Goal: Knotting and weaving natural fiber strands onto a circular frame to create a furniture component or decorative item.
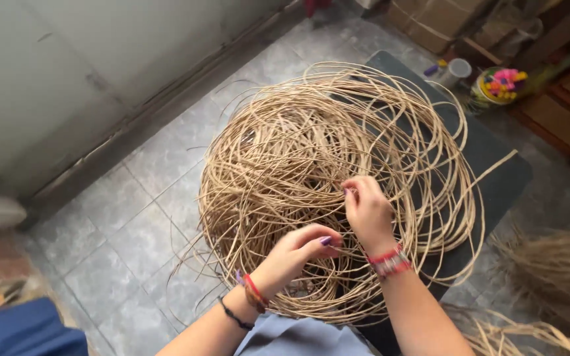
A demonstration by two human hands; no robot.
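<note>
Two hands are working in the middle of a big loose coil of cane strands (311, 165), which is lying on a dark bench (503, 178) just in front of you. Your right hand (367, 211) is reaching into the centre of the coil, its fingers (351, 191) curled and pinching what looks like a single strand among the tangle. Your left hand (298, 250) is resting lower, nearer your body, with its fingers (324, 240) pressed together on strands right below the right hand's grip.

By my judgement, you are sorting out one strand from the mass, holding the bundle steady with the left while the right is picking. The next move is likely calling for a slow, even pull along the strand's own curve, with the left fingers loosening just enough to let it slide without dragging its neighbours.

Beyond the far side of the coil, well away from your fingers, a white cup (458, 68) and a tub of coloured bits (499, 86) are standing.
</note>
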